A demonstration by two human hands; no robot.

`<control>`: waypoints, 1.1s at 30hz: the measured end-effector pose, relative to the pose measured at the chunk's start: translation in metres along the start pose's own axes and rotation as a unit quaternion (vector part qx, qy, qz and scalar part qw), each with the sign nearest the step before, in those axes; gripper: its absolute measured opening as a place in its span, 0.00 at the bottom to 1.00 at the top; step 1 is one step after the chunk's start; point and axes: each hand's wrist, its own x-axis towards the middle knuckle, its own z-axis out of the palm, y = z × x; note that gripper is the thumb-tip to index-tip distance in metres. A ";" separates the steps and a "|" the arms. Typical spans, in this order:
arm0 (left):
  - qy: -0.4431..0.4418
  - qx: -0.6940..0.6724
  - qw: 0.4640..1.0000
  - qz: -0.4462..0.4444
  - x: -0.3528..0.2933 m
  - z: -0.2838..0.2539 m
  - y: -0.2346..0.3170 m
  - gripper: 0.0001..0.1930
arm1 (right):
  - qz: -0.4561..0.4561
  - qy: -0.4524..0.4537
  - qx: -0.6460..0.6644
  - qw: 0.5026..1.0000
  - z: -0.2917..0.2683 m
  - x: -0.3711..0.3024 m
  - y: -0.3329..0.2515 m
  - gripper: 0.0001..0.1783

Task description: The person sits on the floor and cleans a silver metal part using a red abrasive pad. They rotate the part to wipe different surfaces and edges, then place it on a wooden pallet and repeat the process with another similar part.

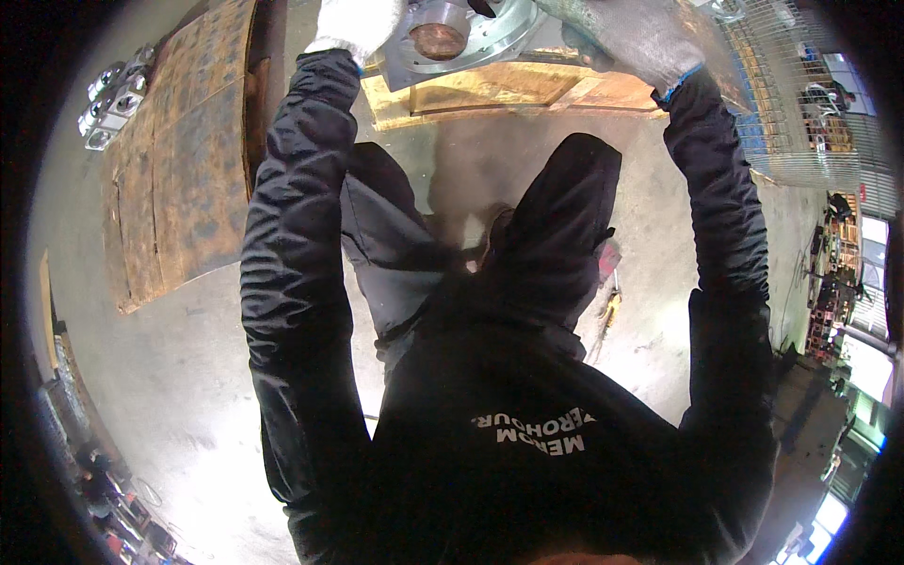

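Observation:
A silvery round metal flange lies at the upper edge of the view, with a raised collar around a bore that looks brownish inside. It rests above a wooden crate. My left hand, in a white knitted glove, is beside the flange's left side; its fingers are cut off by the frame. From the right, my right hand reaches to the flange's edge in a greyish, stained glove. Its fingers are curled, and whatever they hold is hidden. A small dark tip shows above the bore.
A large stained wooden board or crate top stands at left, with shiny metal castings beyond it. Wire mesh rises at right. On the floor by my right leg lie a yellow-handled tool and a red object.

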 end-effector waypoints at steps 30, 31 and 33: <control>-0.013 -0.093 0.992 0.088 -0.009 0.004 -0.005 0.19 | 0.049 0.354 0.181 0.916 0.226 -0.049 0.083 0.14; -0.020 -0.157 0.986 0.055 -0.009 0.007 0.003 0.19 | 0.063 0.355 0.206 0.910 0.236 -0.050 0.083 0.13; -0.019 -0.206 0.978 -0.013 -0.011 0.011 0.017 0.21 | 0.079 0.366 0.182 0.909 0.251 -0.052 0.080 0.13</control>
